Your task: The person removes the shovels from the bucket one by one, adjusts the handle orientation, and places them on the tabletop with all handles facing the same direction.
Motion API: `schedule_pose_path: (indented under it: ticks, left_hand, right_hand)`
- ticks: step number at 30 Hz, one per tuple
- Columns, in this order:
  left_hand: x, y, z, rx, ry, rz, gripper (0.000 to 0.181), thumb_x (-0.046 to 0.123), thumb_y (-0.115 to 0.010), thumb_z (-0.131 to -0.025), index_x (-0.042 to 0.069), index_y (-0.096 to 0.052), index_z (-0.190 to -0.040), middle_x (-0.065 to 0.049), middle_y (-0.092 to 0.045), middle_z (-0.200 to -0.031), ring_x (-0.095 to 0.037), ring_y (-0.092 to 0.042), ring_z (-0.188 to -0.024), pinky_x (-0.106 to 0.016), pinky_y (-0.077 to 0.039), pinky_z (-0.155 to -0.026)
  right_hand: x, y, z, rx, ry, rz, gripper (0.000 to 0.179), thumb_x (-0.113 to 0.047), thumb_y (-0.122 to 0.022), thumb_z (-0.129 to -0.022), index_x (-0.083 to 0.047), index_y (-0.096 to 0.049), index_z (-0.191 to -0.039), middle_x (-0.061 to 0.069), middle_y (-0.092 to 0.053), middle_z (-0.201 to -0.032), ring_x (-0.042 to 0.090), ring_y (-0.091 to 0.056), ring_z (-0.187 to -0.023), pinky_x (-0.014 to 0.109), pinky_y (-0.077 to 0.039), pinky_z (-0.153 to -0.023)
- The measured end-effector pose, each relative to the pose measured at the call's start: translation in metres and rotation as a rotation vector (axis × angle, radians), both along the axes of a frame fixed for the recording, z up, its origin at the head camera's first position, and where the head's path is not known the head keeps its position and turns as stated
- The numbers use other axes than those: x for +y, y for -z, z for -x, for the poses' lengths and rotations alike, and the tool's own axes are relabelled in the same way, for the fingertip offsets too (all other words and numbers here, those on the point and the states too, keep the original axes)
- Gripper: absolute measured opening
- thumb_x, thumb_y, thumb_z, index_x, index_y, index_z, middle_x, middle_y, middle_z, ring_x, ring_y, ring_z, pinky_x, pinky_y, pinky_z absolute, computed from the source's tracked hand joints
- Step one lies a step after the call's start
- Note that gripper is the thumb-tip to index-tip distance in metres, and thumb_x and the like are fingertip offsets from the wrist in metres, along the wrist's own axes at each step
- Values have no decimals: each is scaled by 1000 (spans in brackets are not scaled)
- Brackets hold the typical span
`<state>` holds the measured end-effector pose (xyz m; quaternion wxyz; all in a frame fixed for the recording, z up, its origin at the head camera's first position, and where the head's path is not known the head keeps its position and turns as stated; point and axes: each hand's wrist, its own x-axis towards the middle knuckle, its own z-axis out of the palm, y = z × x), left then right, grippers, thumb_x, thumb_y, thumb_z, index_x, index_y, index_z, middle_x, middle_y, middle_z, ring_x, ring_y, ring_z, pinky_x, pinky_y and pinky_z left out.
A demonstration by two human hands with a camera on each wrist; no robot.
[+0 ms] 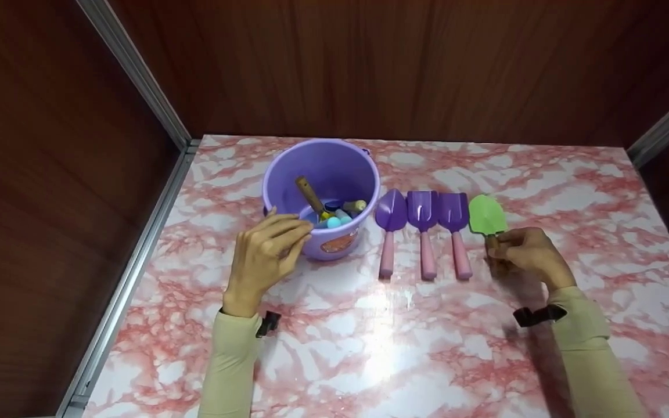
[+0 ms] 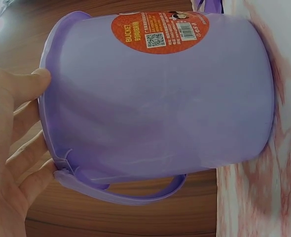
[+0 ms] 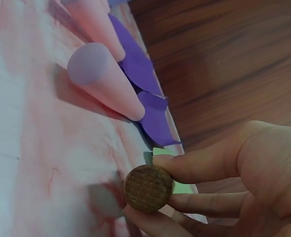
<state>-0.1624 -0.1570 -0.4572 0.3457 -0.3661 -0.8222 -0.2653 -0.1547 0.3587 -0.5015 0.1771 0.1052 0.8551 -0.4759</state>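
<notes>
A purple bucket [image 1: 337, 238] stands upright on the table. My left hand [image 1: 268, 249] is at its near left rim, thumb outside and fingers reaching over the edge; in the left wrist view the fingertips are partly hidden behind the rim. At the right, my right hand [image 1: 529, 252] pinches the wooden handle [image 3: 149, 188] of a small trowel with a green blade [image 1: 486, 215]. To its left lie three purple-bladed toy tools with pink handles: a pointed trowel [image 1: 392, 213] and two square-ended shovels, one in the middle [image 1: 423, 212] and one nearer the hand [image 1: 453, 212].
Inside the bucket are a wooden handle [image 1: 309, 193], a light blue ball [image 1: 333, 222] and other small items, partly hidden. The bucket's purple carrying handle [image 2: 135, 199] hangs down its side. Dark wood panels [image 1: 398, 69] enclose the back and sides of the pink-and-white marbled table [image 1: 381, 348].
</notes>
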Motion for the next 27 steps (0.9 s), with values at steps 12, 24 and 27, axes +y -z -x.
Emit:
schedule_pose_path:
  ticks: [12, 24, 27]
  left_hand:
    - [1, 0, 0, -8, -1, 2, 15, 16, -80, -97, 12, -85, -111, -2, -83, -108, -23, -78, -108, -47, -58, -109]
    - [0, 1, -1, -13, -8, -2, 15, 15, -80, -97, 11, -85, -111, -3, -83, -107, -23, -78, -107, -46, -58, -109]
    - [0, 1, -1, -17, -9, 6, 16, 16, -79, -98, 12, -85, -112, -2, -83, -108, -23, -78, -108, -46, -57, -110]
  right_hand:
    - [-11, -4, 1, -6, -38, -30, 51, -15, -73, -99, 16, -59, -137, 13, -77, -108, 11, -70, -86, 29, -63, -75]
    - [-12, -17, 1, 13, -50, -148, 62, -34, -69, -104, 14, -56, -141, 30, -66, -132, 30, -67, -108, 41, -58, -93]
    - [-15, -27, 4, 22, -44, -213, 73, -38, -69, -103, 14, -49, -149, 35, -55, -146, 43, -58, -127, 53, -51, -105]
